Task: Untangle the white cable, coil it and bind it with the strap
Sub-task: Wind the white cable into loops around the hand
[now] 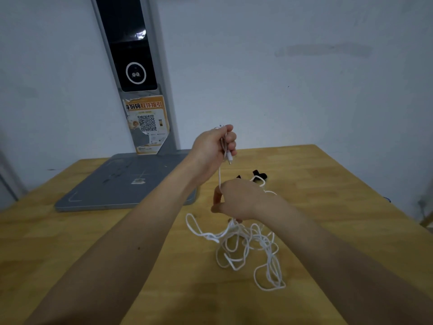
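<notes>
Nearest the camera, two bare forearms reach out over the pale wooden tabletop [70, 242]. Just beyond them the thin white cable [248, 245] lies in a loose, tangled heap of overlapping loops on the wood, below and slightly to the right of the right hand [236, 202]. That hand hovers just above the heap with its fingers curled around a strand that rises out of the pile; the fingertips are turned away, so exactly how it pinches cannot be told. From there one taut run of cable climbs to the left hand [216, 146], held higher and farther out, whose fingers grip one end of the cable, with a small connector plug [230, 159] poking out below the fist.

Judging by this, the untangling step is in hand: one end is secured and most of the length is still knotted on the tabletop. The next move probably calls for drawing cable through the right hand while keeping the end held high, easing loops apart rather than pulling them tight.

Farther back, a short black strap [260, 175] lies on the tabletop behind the right hand, untouched. Beyond it stands a grey device with a flat base [112, 184] against the wall.
</notes>
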